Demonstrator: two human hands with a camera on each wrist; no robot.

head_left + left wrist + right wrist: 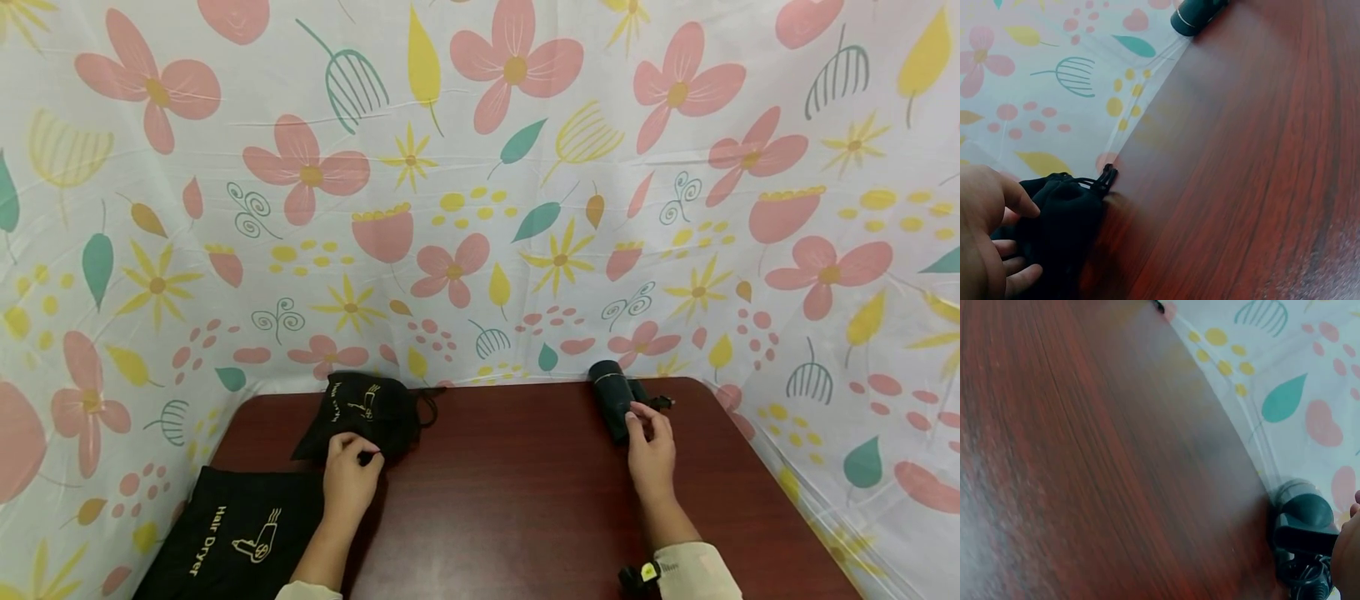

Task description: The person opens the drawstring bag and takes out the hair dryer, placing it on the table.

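Drawstring bag (363, 407) sits far left on the table (510, 500) by the left hand (351, 473), fingers loosely parted; far right, the right hand (652, 454) meets the dark hair dryer (610, 392), grip unclear.

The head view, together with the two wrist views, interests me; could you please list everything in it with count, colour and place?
Table: one, reddish-brown, below the patterned cloth
Patterned cloth: one backdrop, white with pink, yellow and teal prints, behind and beside the table
Drawstring bag: one, black with pale gold print, far left of the table
Flat bag: one, black with gold "Hair Dryer" print, near left
Hair dryer: one, dark green, far right
Cord: one, black, coiled beside the dryer
Wrist device: one, black with a yellow label, at the right wrist
Sleeves: two, pale beige, bottom edge
Left hand: one, bare, at the drawstring bag
Right hand: one, bare, at the dryer
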